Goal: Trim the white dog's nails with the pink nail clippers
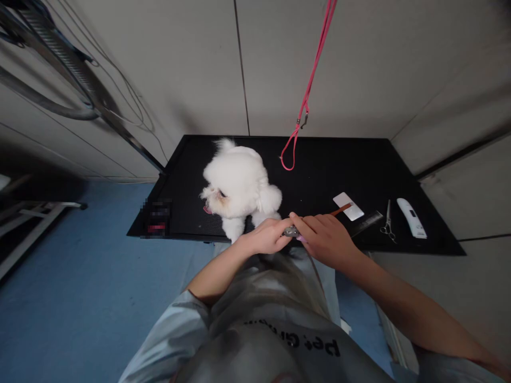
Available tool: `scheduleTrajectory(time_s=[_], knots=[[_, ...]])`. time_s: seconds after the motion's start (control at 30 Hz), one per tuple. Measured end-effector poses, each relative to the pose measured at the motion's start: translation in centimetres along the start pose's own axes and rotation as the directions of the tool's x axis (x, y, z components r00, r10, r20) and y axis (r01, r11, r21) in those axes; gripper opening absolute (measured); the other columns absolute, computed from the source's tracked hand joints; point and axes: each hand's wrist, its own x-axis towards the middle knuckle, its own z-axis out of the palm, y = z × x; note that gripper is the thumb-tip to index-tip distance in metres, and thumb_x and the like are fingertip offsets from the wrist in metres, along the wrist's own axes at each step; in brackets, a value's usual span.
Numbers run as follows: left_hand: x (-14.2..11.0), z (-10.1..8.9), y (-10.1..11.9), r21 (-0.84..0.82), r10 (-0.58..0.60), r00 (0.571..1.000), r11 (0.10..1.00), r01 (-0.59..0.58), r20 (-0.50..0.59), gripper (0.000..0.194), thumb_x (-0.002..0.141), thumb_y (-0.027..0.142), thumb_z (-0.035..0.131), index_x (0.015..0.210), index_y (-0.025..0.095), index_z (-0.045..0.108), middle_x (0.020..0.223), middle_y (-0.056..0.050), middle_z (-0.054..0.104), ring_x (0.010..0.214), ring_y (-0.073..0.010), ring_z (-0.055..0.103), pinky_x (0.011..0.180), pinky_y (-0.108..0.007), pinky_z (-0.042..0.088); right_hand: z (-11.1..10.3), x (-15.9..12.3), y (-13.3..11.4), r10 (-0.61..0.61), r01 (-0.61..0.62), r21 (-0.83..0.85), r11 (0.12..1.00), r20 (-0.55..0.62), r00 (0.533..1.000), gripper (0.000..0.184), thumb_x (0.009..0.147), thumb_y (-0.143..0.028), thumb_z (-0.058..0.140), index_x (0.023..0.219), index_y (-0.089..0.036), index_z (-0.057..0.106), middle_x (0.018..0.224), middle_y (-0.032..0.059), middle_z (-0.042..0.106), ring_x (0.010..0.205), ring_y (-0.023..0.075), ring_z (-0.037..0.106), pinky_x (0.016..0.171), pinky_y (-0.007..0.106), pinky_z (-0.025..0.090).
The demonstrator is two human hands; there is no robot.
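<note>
A fluffy white dog (239, 178) is on the black grooming table (319, 186), its head turned to the left and tongue showing. My left hand (269, 235) is closed in front of the dog's near leg; its fingers hide what they grip. Against it, my right hand (329, 239) is closed around a small metal tool (291, 231) with a bit of pinkish purple, which looks like nail clippers. The two hands meet at this tool, close to the table's front edge. Most of the tool is covered by my fingers.
Right of my hands lie a slicker brush (351, 210) with a brown handle, a comb (367, 223), scissors (388, 226) and a white clipper (412, 218). A pink leash loop (289, 151) hangs above the table. A hose (59, 109) is at upper left.
</note>
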Motion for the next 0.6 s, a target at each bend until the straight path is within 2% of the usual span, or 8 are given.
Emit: scheduleTrajectory(time_s=[0.13, 0.47, 0.6], knots=[[-0.07, 0.0, -0.04, 0.015, 0.005, 1.0, 1.0, -0.006, 0.018, 0.02, 0.086, 0.023, 0.037, 0.098, 0.015, 0.05, 0.068, -0.002, 0.06, 0.059, -0.0148, 0.057, 0.056, -0.024, 0.042, -0.41, 0.14, -0.01, -0.027, 0.027, -0.015, 1.0, -0.021, 0.999, 0.044, 0.086, -0.021, 0.049, 0.129, -0.01, 0.048, 0.086, 0.0085, 0.063, 0.075, 0.0193, 0.05, 0.067, 0.034, 0.031], [-0.12, 0.0, -0.03, 0.014, -0.008, 0.999, 1.0, 0.008, 0.035, 0.021, 0.082, 0.02, 0.04, 0.099, 0.015, 0.052, 0.071, -0.003, 0.062, 0.062, -0.015, 0.058, 0.06, -0.023, 0.044, 0.11, -0.22, 0.3, -0.039, 0.04, -0.047, 0.998, 0.017, 0.999, 0.042, 0.09, -0.019, 0.044, 0.131, -0.013, 0.045, 0.082, 0.0048, 0.063, 0.065, 0.0147, 0.05, 0.06, 0.031, 0.03], [-0.24, 0.0, -0.2, 0.015, -0.01, 0.999, 1.0, 0.009, 0.042, 0.026, 0.083, 0.021, 0.04, 0.104, 0.014, 0.053, 0.076, -0.004, 0.065, 0.064, -0.0155, 0.06, 0.061, -0.024, 0.045, 0.37, -0.29, 0.79, -0.053, 0.052, 0.033, 0.998, 0.01, 0.999, 0.043, 0.087, -0.013, 0.045, 0.13, -0.013, 0.045, 0.081, 0.0044, 0.064, 0.064, 0.0144, 0.053, 0.058, 0.029, 0.034]])
